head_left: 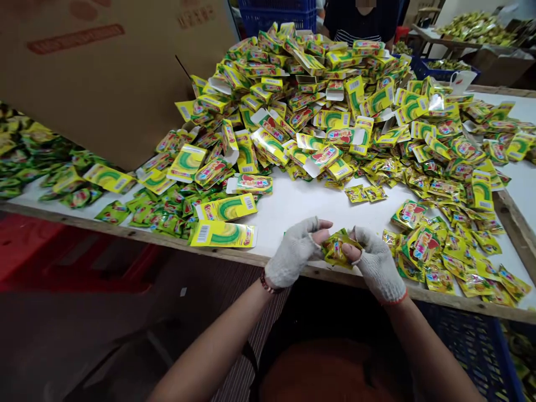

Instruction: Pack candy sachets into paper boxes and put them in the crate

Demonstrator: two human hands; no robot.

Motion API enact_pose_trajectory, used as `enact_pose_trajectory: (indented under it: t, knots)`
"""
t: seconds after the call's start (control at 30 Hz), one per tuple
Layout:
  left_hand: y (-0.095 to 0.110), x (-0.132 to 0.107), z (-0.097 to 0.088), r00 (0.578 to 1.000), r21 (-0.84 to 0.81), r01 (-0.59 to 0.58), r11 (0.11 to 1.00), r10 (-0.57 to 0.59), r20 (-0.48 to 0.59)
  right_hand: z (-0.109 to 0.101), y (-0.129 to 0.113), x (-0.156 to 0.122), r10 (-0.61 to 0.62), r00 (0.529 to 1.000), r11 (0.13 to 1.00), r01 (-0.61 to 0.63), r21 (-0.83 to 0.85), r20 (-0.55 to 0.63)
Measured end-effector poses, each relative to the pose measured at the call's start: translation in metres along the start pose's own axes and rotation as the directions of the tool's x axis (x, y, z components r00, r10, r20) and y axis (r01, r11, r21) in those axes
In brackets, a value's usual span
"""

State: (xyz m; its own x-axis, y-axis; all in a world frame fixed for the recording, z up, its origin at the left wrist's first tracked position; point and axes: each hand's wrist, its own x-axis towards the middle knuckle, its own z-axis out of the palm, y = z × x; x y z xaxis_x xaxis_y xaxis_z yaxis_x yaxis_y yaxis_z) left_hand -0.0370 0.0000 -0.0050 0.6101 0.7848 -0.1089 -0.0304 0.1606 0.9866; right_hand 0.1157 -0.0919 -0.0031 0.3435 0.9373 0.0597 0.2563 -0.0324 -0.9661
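Note:
My left hand (295, 250) and my right hand (375, 260), both in grey fingerless knit gloves, meet over the near edge of the white table (293, 204). Together they pinch a small bunch of yellow-green sachets (337, 248) between the fingertips. A large heap of flat yellow-green cartons (301, 95) rises behind them. Loose sachets (439, 245) lie to the right of my right hand. Two flat cartons (224, 233) lie to the left of my left hand.
A big brown cardboard sheet (109, 72) stands at the left. Green sachets (37, 162) spread at the far left. A blue crate (469, 340) sits under the table at right. Another person in dark clothes (360, 19) stands beyond the heap.

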Motion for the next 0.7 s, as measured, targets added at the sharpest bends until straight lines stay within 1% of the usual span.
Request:
enact_pose_trajectory:
  t: [0.03,0.1,0.2,0.27,0.3,0.37,0.43,0.47,0.5,0.57,0.6,0.63,0.67,0.7]
  knots:
    - [0.002,0.002,-0.002,1.000,0.043,0.012,0.999,-0.013,0.028,-0.001,-0.001,0.000,-0.012,1.000,1.000,0.012,-0.027,0.011]
    - [0.002,0.003,-0.003,0.999,0.074,0.015,0.997,-0.018,0.036,-0.001,-0.002,0.000,-0.011,1.000,0.999,0.010,-0.030,-0.025]
    - [-0.005,-0.001,0.004,0.998,-0.026,-0.004,1.000,0.003,-0.059,0.002,0.000,0.000,0.009,0.994,1.000,-0.010,-0.009,-0.113]
    - [-0.010,-0.005,0.010,0.994,-0.088,0.011,0.996,-0.020,-0.103,0.003,0.002,0.001,-0.002,0.995,0.999,-0.002,-0.042,-0.104]
    - [-0.010,-0.007,0.013,0.993,-0.089,0.026,0.996,-0.036,-0.113,0.004,0.003,0.001,-0.011,0.996,0.998,0.005,-0.060,-0.089]
    - [-0.008,-0.009,0.016,0.991,-0.035,0.047,0.998,-0.051,-0.121,0.004,0.003,0.001,-0.013,0.996,0.999,0.009,-0.041,-0.088]
    - [-0.004,-0.010,0.016,0.991,0.034,0.038,0.999,-0.033,-0.127,0.005,0.004,0.001,0.018,0.994,1.000,-0.016,0.023,-0.109]
    - [-0.001,-0.011,0.014,0.992,0.059,0.028,0.998,-0.020,-0.121,0.005,0.004,0.001,0.047,0.995,0.998,-0.043,0.047,-0.093]
    - [0.001,-0.012,0.012,0.994,0.084,0.019,0.996,-0.010,-0.107,0.004,0.004,0.001,0.080,0.996,0.996,-0.077,0.053,-0.050]
    - [0.006,-0.012,0.003,0.998,0.184,-0.022,0.983,0.033,-0.057,0.001,0.004,0.001,0.143,0.987,0.989,-0.145,0.027,0.073]
    - [0.008,-0.011,-0.004,0.997,0.286,-0.066,0.956,0.074,-0.020,-0.001,0.004,0.003,0.168,0.980,0.985,-0.171,0.019,0.110]
    - [0.010,-0.010,-0.011,0.993,0.424,-0.119,0.898,0.118,0.028,-0.005,0.003,0.004,0.185,0.977,0.982,-0.188,0.021,0.108]
    - [0.011,-0.008,-0.018,0.985,0.579,-0.171,0.797,0.150,0.084,-0.008,0.003,0.006,0.196,0.978,0.980,-0.198,0.026,0.070]
    - [0.012,-0.005,-0.025,0.978,0.722,-0.209,0.659,0.155,0.142,-0.011,0.003,0.008,0.206,0.979,0.978,-0.206,0.034,0.012]
